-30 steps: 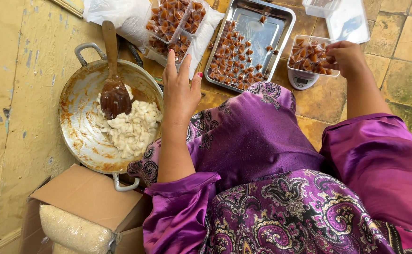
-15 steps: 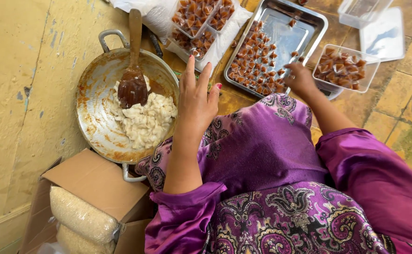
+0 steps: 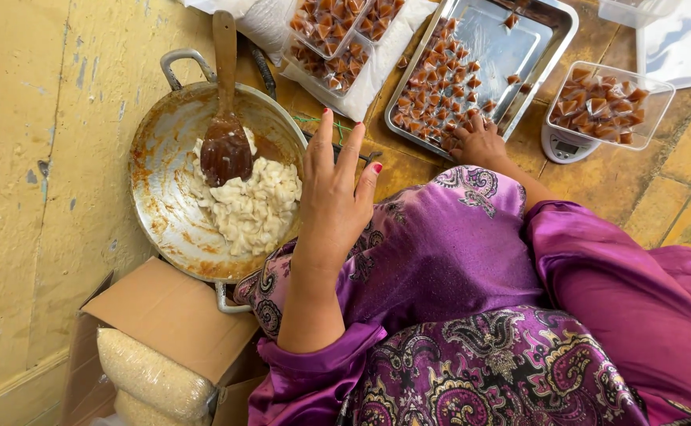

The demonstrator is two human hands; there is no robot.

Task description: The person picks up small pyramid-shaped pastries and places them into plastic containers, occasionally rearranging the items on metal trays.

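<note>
Amber-brown, cone-shaped wrapped sweets (image 3: 440,102) lay packed in rows on the shallow rectangular steel tray (image 3: 554,31), and the right hand (image 3: 478,142) rested at the tray's near edge, its fingers curled down onto the closest pieces; whether any sweet was actually pinched could not be told, since the fingertips were buried among them. To do this picking well, I judged that the fingers ought to close on a few pieces by their wrappers instead of raking, so the neat rows beyond the hand stayed in order. Just to the right of that hand stood the clear square plastic tub of the same sweets (image 3: 607,102) on a small white scale (image 3: 566,146), close enough for a short carry. The left hand (image 3: 337,197) hovered open above the purple patterned lap (image 3: 440,268), fingers spread and holding nothing. Left of it sat the wide, smeared metal pan (image 3: 164,189) with pale crumbly filling (image 3: 254,205) and a dark wooden spoon (image 3: 225,150). Beyond its fingertips lay two more clear filled trays (image 3: 337,39), and below its wrist an open cardboard box (image 3: 164,315).
</note>
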